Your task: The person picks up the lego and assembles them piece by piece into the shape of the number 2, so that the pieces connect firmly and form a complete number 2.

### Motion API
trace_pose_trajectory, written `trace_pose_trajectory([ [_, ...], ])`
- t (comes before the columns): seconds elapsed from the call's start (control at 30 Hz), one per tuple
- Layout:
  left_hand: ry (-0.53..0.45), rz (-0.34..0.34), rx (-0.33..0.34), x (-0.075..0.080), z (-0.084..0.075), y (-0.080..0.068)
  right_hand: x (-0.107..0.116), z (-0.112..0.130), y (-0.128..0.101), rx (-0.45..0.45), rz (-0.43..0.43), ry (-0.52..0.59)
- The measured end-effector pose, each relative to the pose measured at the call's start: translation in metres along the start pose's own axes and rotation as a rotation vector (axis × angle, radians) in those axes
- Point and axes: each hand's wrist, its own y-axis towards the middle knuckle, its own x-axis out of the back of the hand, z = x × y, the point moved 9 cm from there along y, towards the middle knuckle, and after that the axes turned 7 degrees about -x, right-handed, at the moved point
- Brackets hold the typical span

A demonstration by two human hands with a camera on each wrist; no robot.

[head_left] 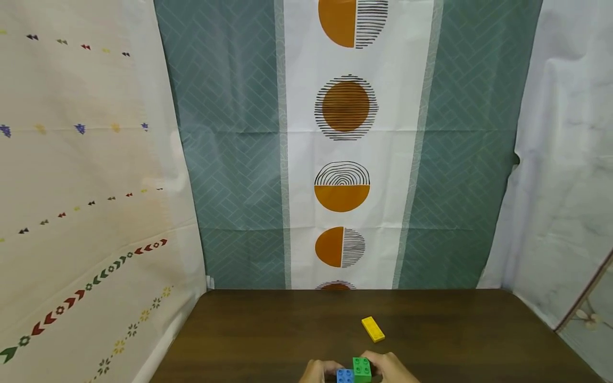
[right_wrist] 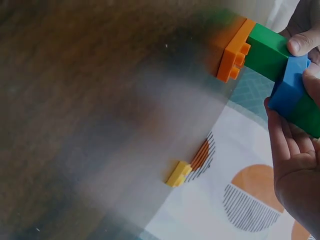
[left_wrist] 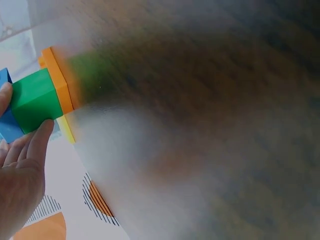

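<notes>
Both hands, left hand point(head_left: 320, 371) and right hand point(head_left: 390, 368), curl their fingers round the block stack point(head_left: 356, 370). It seems partly built; the yellow brick point(head_left: 372, 329) waits on the bench point(head_left: 268, 330).

Only a yellow brick point(head_left: 372, 329) interrupts the open table point(head_left: 268, 330) ahead.

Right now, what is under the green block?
An orange plate sits under the green block, resting on the table. A blue block joins its side. Both hands cover the rest.
</notes>
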Motion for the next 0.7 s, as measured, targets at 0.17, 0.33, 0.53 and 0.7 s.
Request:
trace_pose_trajectory([
  [0.17, -0.117, -0.006, 0.035, -0.001, 0.002, -0.003, -0.002, -0.003, 0.000, -0.036, -0.036, 0.041],
  [0.33, -0.174, -0.050, 0.080, 0.004, 0.005, -0.008, -0.005, -0.006, 0.004, -0.054, -0.075, 0.038],
  [0.53, -0.213, -0.078, 0.164, 0.001, 0.010, -0.012, -0.006, -0.012, 0.001, -0.083, -0.087, 0.109],
  [0.7, -0.240, -0.091, 0.205, -0.007, 0.010, -0.014, -0.005, -0.016, -0.006, -0.123, -0.092, 0.122],
])
